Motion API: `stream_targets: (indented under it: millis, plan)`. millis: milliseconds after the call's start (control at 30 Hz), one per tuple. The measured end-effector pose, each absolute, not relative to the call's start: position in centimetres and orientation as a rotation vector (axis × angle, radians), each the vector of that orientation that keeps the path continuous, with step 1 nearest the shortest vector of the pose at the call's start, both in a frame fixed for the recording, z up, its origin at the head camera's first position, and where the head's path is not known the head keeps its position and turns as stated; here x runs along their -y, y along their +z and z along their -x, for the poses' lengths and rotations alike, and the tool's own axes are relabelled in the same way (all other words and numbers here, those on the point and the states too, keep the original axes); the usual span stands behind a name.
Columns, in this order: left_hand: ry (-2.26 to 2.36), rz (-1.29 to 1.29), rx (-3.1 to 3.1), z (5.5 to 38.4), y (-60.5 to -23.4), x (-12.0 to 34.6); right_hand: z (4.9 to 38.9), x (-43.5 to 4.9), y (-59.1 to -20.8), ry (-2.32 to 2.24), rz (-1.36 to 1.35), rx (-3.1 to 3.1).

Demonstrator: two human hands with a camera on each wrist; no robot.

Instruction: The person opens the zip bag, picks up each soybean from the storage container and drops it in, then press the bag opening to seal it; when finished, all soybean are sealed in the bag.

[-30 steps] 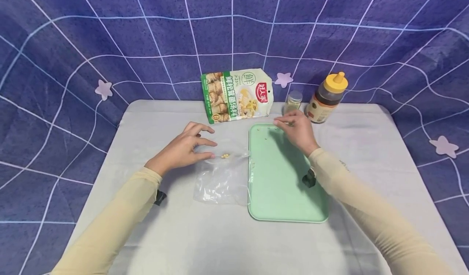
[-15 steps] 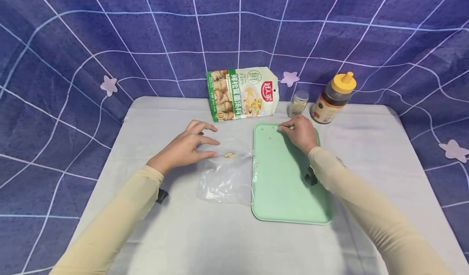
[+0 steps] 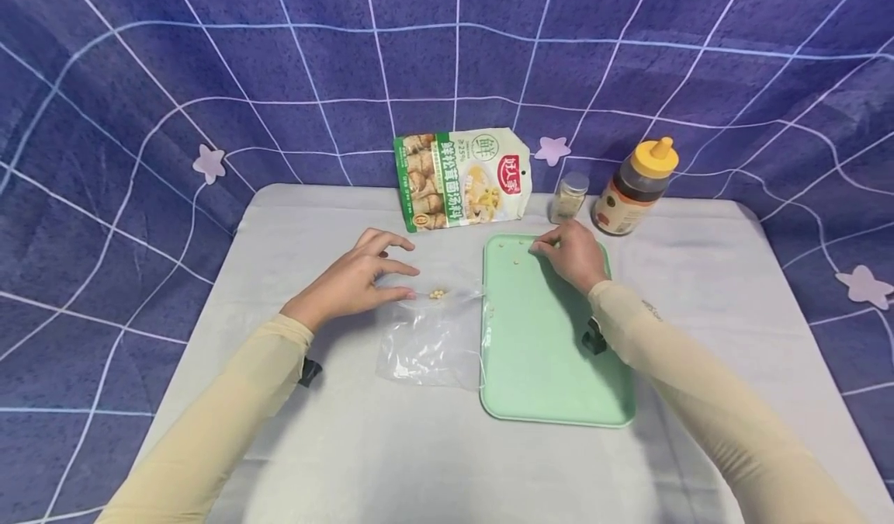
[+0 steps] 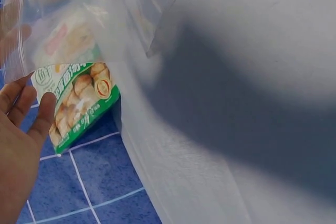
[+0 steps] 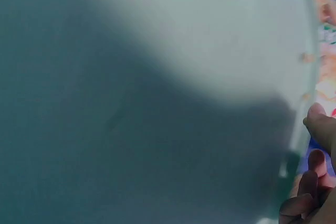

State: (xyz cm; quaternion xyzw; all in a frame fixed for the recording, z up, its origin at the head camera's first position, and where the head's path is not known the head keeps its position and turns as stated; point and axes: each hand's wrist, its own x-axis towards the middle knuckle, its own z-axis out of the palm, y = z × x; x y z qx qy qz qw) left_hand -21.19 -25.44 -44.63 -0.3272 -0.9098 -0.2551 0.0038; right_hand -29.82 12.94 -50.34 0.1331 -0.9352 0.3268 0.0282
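Observation:
In the head view my left hand reaches to the mouth of a clear plastic zip bag, fingers spread and thumb at its edge. A small cluster of soybeans lies in the bag. The left wrist view shows the hand beside the see-through bag. My right hand is down at the far end of a green tray, thumb and index fingertips together on a soybean, which they hide. Several loose soybeans lie left of those fingertips. The right wrist view shows curled fingers at the tray's rim.
Behind the bag and tray, a green-and-white food pouch leans against the blue curtain. A small lidded jar and a yellow-capped squeeze bottle stand just beyond the right hand. White cloth covers the table.
My right hand has come down onto the tray's far end, fingertips closing over a soybean there, and now stays in place. My left hand keeps its place at the bag. The head view shifted slightly.

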Motion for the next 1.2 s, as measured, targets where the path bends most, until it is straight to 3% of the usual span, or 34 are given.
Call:
stream_targets:
  millis: [300, 467, 867, 1200]
  plan:
    - [-0.795, 1.025, 2.838, 21.1, -44.6, 25.4, 23.7, -4.4, -42.6, 1.426, -0.847, 2.655]
    - [-0.797, 1.015, 2.859, 20.8, -45.2, 25.2, 22.2, -1.6, -42.5, 1.329, -1.074, 2.641]
    - [-0.777, 1.001, 2.857, 20.9, -44.4, 25.4, 26.8, -9.4, -47.1, 1.266, -0.631, 2.665]
    - [-0.746, 0.996, 2.863, 20.9, -43.8, 26.2, 27.9, -11.5, -50.8, 1.087, -0.626, 2.895]
